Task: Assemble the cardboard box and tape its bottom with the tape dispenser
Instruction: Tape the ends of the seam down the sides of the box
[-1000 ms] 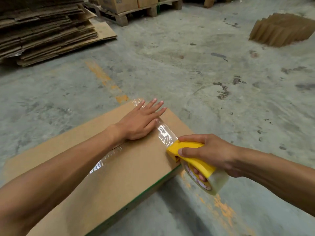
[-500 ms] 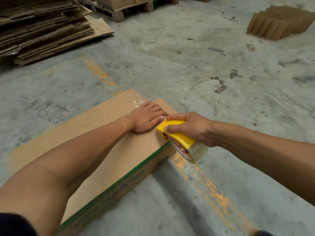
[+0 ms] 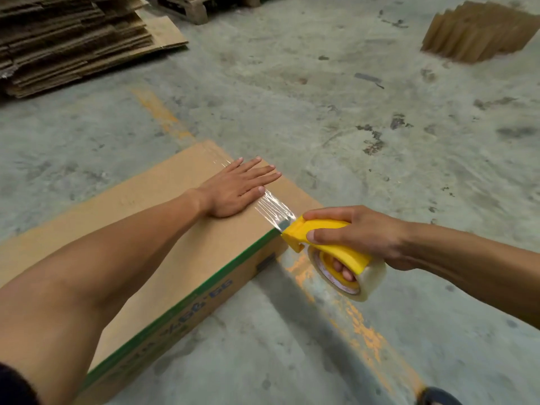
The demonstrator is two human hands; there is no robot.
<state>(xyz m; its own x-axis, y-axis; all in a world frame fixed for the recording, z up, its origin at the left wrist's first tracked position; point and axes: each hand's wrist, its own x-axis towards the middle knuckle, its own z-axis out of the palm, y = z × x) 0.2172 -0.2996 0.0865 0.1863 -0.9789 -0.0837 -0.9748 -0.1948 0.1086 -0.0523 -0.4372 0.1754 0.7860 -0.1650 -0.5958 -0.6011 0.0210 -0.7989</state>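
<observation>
A brown cardboard box (image 3: 181,247) with a green edge stripe lies on the concrete floor, its flat face up. My left hand (image 3: 239,190) rests flat on that face near the far right corner, fingers spread. My right hand (image 3: 359,235) grips a yellow tape dispenser (image 3: 324,242) with a roll of clear tape (image 3: 359,280) at the box's right edge. A strip of clear tape (image 3: 274,210) stretches from under my left hand to the dispenser's mouth.
Stacked flattened cardboard sheets (image 3: 70,39) lie at the far left, with a wooden pallet (image 3: 201,7) behind them. A fanned bundle of cardboard (image 3: 479,30) sits at the far right. A worn orange line (image 3: 350,317) crosses the floor. A dark shoe tip (image 3: 438,397) shows at the bottom.
My right hand pushed the dispenser up against my left hand, then drew it back to the box's right edge, pulling out a tape strip. My left hand's fingers have flattened and spread again.
</observation>
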